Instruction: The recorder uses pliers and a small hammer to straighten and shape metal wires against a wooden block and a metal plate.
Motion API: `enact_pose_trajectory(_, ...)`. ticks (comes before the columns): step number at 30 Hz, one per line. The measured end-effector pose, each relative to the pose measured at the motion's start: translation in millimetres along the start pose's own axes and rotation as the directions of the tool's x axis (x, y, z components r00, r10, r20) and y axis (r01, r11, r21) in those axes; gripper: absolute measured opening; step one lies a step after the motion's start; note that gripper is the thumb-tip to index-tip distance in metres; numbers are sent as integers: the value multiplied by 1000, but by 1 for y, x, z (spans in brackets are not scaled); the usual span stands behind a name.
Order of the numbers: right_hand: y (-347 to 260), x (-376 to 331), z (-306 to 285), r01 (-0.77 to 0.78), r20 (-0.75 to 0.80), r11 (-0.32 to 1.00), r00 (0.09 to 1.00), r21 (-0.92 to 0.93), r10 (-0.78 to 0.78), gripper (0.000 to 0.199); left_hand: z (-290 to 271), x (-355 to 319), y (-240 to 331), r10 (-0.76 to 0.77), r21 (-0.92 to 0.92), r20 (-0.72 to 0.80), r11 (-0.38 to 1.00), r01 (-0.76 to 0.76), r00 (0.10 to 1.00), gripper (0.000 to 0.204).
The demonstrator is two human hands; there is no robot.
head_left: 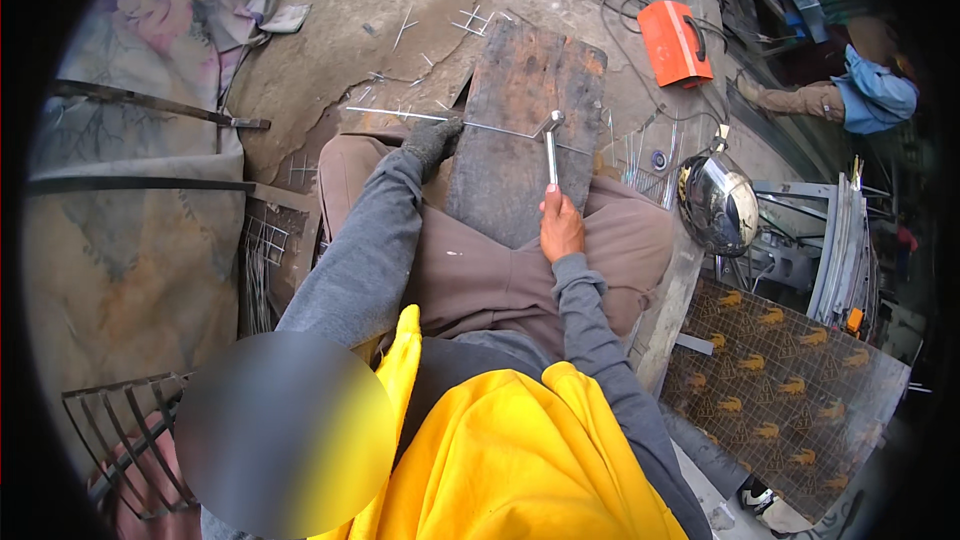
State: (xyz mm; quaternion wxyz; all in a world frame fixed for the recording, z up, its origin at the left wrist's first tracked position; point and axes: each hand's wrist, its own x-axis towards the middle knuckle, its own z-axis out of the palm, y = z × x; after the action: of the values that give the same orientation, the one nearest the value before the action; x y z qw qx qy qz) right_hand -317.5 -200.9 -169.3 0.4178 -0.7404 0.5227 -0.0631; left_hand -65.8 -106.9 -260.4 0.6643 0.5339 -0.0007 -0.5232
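Yellow cloth [500, 450] was seen at 6 o'clock. At 12, rod [500, 129] on board [500, 200] was clasped by gloved left hand [432, 143], hammer-like tool [551, 155] by right hand [562, 228]. Rod was best held flat, steady.

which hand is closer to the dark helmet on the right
Right. The right hand, holding the hammer, is left of the dark helmet; the gloved left hand, at the metal rod, is farther left, by the wooden board's left edge.
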Motion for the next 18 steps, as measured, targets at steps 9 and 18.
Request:
enact_pose_trajectory(9, -8, -9, -2, 6, 0, 999, 1000, -36, -6, 56, -8, -9, 14, -263, -292, -115, 931, 220, 958, 18)
enact_pose_trajectory(18, -2, -16, -2, 90, -38, 994, 995, 68, -88, 50, -2, -6, 13, 38, -259, -329, 957, -129, 944, 12)
